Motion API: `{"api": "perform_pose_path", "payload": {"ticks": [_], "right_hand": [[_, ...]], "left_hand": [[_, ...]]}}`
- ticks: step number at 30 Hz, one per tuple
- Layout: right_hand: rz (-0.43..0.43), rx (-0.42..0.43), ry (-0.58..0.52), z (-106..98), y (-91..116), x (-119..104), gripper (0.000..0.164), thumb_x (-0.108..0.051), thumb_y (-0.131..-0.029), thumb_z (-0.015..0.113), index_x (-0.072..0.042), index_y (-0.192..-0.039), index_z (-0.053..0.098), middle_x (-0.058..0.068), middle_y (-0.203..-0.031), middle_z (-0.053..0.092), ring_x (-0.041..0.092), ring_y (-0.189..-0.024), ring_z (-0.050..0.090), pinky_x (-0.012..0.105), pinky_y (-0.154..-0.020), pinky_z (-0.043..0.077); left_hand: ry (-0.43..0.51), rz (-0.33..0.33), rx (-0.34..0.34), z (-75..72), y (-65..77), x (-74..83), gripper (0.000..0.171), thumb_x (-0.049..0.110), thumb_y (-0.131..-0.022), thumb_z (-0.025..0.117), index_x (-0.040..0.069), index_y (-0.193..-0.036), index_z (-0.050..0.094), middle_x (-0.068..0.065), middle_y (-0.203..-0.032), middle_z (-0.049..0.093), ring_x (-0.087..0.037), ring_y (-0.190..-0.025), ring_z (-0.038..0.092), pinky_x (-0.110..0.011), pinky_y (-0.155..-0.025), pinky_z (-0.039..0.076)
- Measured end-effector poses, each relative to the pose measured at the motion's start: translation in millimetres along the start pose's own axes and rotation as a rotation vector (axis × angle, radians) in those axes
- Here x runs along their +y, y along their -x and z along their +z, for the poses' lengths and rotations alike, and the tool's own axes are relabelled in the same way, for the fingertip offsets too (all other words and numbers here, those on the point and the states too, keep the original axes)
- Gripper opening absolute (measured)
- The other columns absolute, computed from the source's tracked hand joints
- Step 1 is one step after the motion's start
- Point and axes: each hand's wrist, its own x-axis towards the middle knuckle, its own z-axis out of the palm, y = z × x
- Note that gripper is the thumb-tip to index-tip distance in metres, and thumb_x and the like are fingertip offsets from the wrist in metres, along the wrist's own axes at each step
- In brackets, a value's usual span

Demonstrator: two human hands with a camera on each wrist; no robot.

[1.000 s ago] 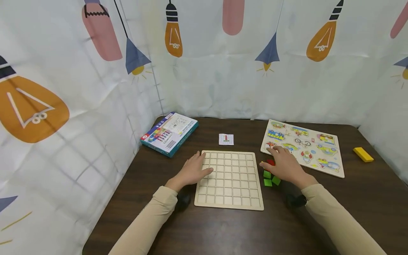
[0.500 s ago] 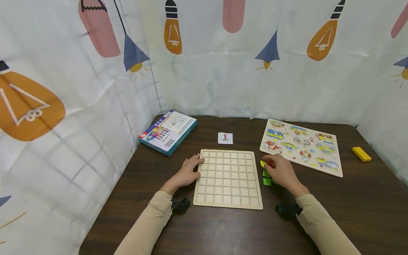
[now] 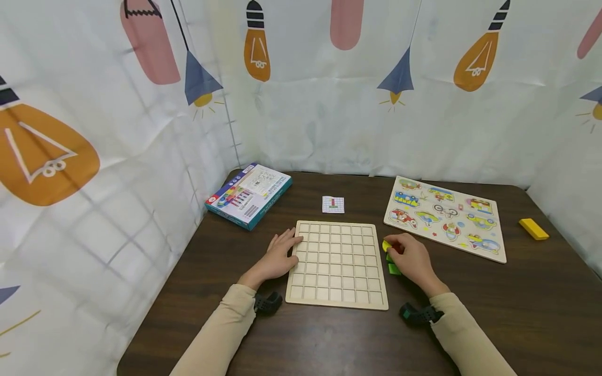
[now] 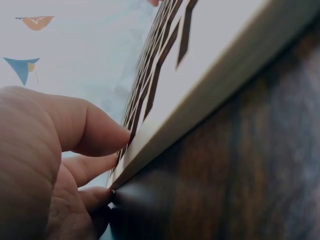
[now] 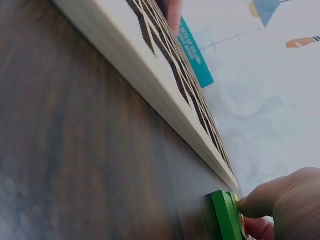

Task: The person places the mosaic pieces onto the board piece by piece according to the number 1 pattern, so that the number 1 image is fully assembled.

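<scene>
Grid board (image 3: 336,265): pale, smooth wood, nearly square, ruled into small square cells, lay flat mid-desk.
Left hand (image 3: 277,259): rested at the grid board's left edge, fingers spread, thumb touching the wood.
Right hand (image 3: 413,259): bent over the small blocks just right of the grid board, fingers drawn together; a red block (image 3: 397,249) showed between them, but whether they pinched it could not be told.
Green blocks (image 3: 394,269): flat-faced, crisp-edged, beside the thumb.
Yellow piece (image 3: 386,245): smooth, partly covered, at the fingertips.
Card (image 3: 333,204): small, white, printed with a grid, behind the grid board.
Box (image 3: 249,196): flat, teal-sided, far left.
Puzzle board (image 3: 444,220): thin, pale, with colourful vehicle shapes, lay askew.
Yellow block (image 3: 533,228): oblong, right of the puzzle board.
Desk (image 3: 329,339): dark brown, wood-grained, faintly glossy.
</scene>
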Motion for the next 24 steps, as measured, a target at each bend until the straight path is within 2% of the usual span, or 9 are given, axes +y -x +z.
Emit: {"api": "perform_pose_path", "payload": {"ticks": [4,11,18,24], "right_hand": [[-0.002,-0.025,0.016,0.8,1.7,-2.1,0.029,-0.012,-0.088,0.069,-0.007,-0.117,0.070,0.010,-0.106,0.063,0.020,-0.082,0.055,0.034,-0.067,0.044],[0.037,-0.077,0.081,-2.3,2.2,-8.7,0.038,-0.013,-0.085,0.062,-0.008,-0.122,0.068,0.011,-0.106,0.058,0.022,-0.078,0.052,0.033,-0.065,0.043],[0.040,-0.072,0.113,-5.3,0.6,-7.9,0.029,-0.018,-0.089,0.069,-0.004,-0.115,0.070,0.011,-0.102,0.061,0.023,-0.080,0.056,0.037,-0.068,0.048],[0.042,-0.099,0.129,-7.1,0.2,-4.3,0.025,-0.022,-0.090,0.072,-0.007,-0.110,0.072,0.011,-0.104,0.061,0.023,-0.082,0.055,0.039,-0.071,0.048]], "left_hand": [[-0.016,-0.001,0.009,2.0,-0.6,-0.2,0.055,0.006,-0.089,0.051,0.002,-0.144,0.046,-0.020,-0.159,0.022,-0.033,-0.149,0.013,-0.053,-0.120,0.001],[-0.026,-0.022,0.011,3.0,0.8,0.5,0.054,0.007,-0.091,0.050,0.005,-0.145,0.046,-0.017,-0.160,0.020,-0.030,-0.150,0.012,-0.051,-0.121,-0.001],[-0.035,-0.013,0.020,3.8,0.7,-1.1,0.053,0.008,-0.092,0.050,0.005,-0.145,0.046,-0.017,-0.160,0.021,-0.030,-0.150,0.012,-0.051,-0.121,0.000],[-0.043,-0.011,0.007,2.6,1.3,1.4,0.055,0.009,-0.092,0.051,0.005,-0.146,0.045,-0.017,-0.160,0.020,-0.030,-0.150,0.012,-0.051,-0.121,-0.001]]}}
